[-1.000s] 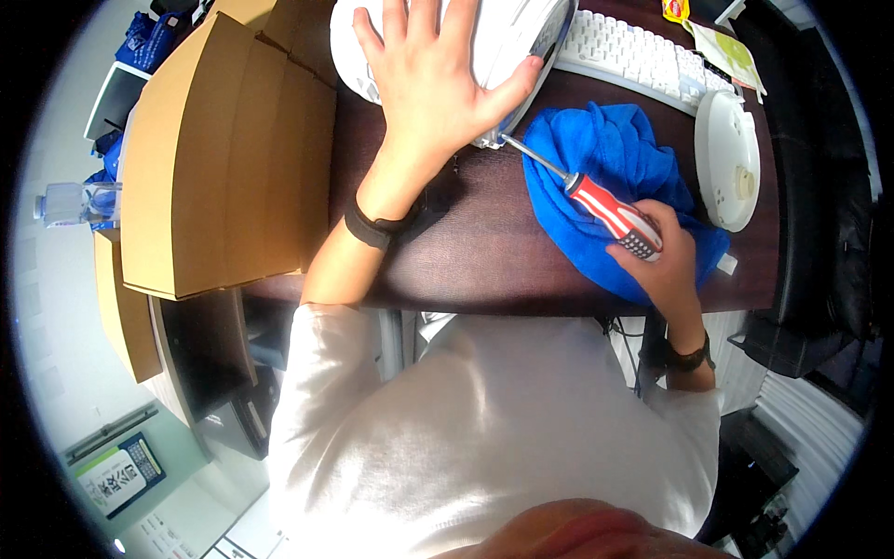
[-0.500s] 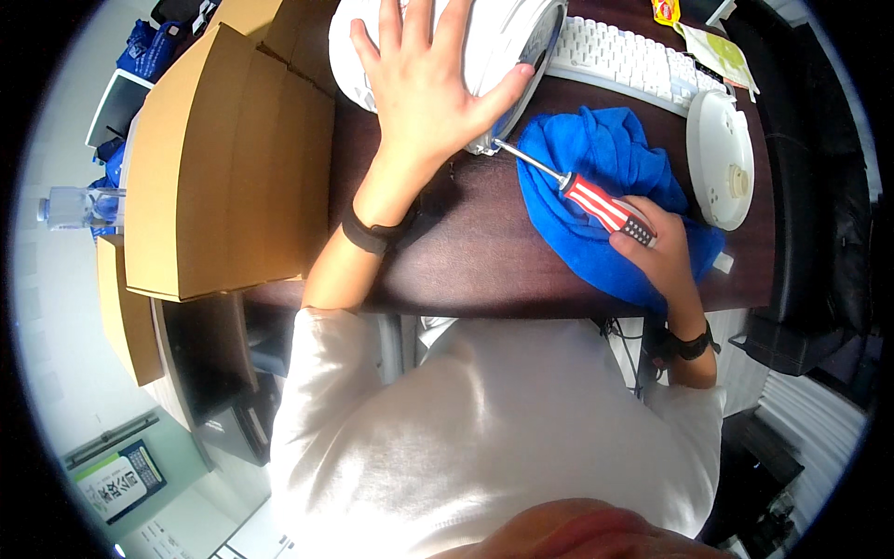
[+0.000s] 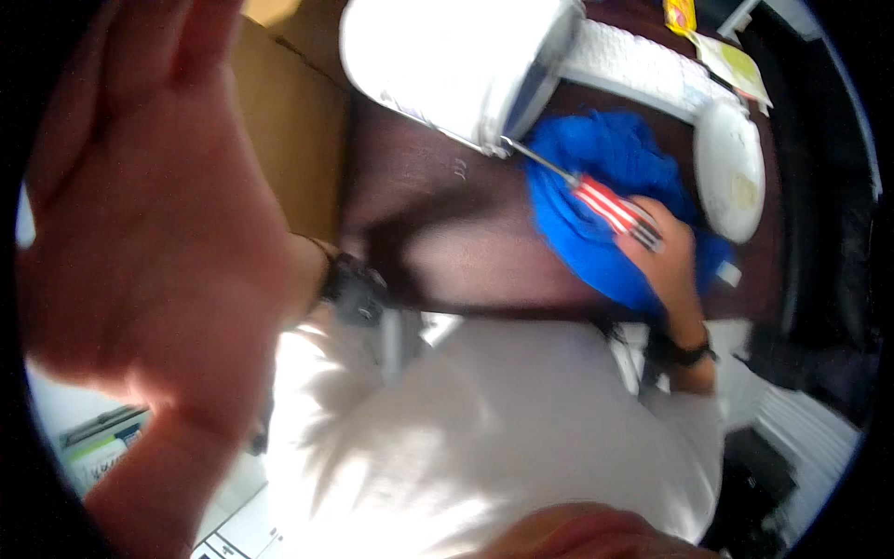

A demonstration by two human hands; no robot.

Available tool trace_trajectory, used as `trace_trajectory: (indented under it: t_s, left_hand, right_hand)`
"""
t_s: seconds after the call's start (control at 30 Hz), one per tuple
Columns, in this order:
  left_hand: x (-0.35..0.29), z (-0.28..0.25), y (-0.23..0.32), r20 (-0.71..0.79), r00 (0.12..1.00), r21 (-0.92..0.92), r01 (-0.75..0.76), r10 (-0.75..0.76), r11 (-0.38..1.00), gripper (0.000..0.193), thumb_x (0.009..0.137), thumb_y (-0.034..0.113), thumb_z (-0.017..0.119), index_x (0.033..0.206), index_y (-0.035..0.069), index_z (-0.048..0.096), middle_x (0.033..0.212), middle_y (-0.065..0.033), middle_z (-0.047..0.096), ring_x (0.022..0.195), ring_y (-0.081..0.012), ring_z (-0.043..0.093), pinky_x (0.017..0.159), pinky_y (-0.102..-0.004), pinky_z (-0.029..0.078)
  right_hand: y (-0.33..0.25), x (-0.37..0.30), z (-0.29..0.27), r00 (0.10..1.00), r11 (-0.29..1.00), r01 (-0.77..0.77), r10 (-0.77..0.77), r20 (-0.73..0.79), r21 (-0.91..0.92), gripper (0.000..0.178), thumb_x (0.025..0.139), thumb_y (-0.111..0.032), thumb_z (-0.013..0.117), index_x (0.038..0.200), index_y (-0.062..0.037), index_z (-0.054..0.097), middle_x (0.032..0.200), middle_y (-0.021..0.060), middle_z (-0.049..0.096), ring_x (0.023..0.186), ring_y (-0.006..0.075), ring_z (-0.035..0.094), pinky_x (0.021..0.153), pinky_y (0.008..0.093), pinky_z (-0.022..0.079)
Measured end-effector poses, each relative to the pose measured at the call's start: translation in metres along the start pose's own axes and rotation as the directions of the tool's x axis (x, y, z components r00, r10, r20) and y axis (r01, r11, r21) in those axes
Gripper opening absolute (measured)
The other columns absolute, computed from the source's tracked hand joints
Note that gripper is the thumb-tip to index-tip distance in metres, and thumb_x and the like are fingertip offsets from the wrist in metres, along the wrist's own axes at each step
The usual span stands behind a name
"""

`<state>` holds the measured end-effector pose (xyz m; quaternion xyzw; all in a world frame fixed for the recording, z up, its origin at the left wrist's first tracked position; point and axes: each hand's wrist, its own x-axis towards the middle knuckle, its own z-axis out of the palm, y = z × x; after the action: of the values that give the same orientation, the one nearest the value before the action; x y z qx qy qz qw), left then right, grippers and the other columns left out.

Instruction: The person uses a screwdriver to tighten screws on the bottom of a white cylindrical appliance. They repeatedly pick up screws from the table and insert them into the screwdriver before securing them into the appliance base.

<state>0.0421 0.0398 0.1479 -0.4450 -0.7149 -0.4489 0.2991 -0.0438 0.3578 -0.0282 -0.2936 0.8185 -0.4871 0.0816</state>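
Two hands (image 3: 163,242) are counted, and two wristbands (image 3: 691,355). One screwdriver (image 3: 606,202) is seen, as are one cloth (image 3: 619,158), one keyboard (image 3: 643,70), one white appliance (image 3: 456,56) and one white disc (image 3: 726,154). Two packets (image 3: 681,16), one yellow and one pale, can be made out. One worktop (image 3: 503,252) and one shirt (image 3: 503,410) are shown; at least one box (image 3: 291,130) is seen, but the full count cannot be told.

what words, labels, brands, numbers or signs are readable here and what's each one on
None can be read.
Green-and-white sign, lower left: dark marks, too blurred.
White keyboard: key markings too blurred.
Yellow packet, top right: print too small and blurred.
Red-and-white screwdriver: no lettering made out.
White casing: no lettering made out.
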Motion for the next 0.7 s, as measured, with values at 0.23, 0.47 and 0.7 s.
trace_trajectory:
  t_s: [0.23,0.47,0.7]
  left_hand:
    - [-0.021,0.014,0.031,-0.204,0.978,0.083,0.053,-0.035,0.995,0.073,0.082,0.053,0.053,0.133,0.002,0.041,0.131,-0.0278,0.043,0.122,-0.0428,0.042,0.103,-0.0571,0.027]
    - [-0.043,0.049,0.04,-0.36,0.933,0.134,0.068,-0.015,0.989,0.073,0.08,0.051,0.057,0.133,0.003,0.042,0.132,-0.0269,0.043,0.123,-0.0429,0.041,0.103,-0.0582,0.026]
    - [-0.054,0.057,0.036,-0.527,0.849,0.238,0.098,0.044,0.966,0.073,0.078,0.049,0.06,0.133,0.004,0.043,0.132,-0.0259,0.043,0.124,-0.043,0.04,0.102,-0.0593,0.025]
  right_hand:
    - [-0.007,0.011,0.0,0.999,1.0,0.005,-0.006,0.036,0.022,0.039,0.074,-0.018,0.073,0.104,0.0019,0.059,0.087,0.0103,0.066,0.073,0.0128,0.063,0.066,0.0253,0.049]
    - [-0.001,-0.002,0.001,0.999,0.998,0.008,-0.01,0.033,0.068,0.038,0.073,-0.017,0.073,0.104,0.0018,0.059,0.088,0.0114,0.065,0.076,0.0133,0.063,0.068,0.0253,0.049]
    - [-0.005,-0.002,0.0,0.998,0.999,0.022,-0.024,0.055,0.032,0.038,0.072,-0.014,0.073,0.104,0.0016,0.059,0.088,0.0113,0.066,0.077,0.0135,0.063,0.069,0.0262,0.049]
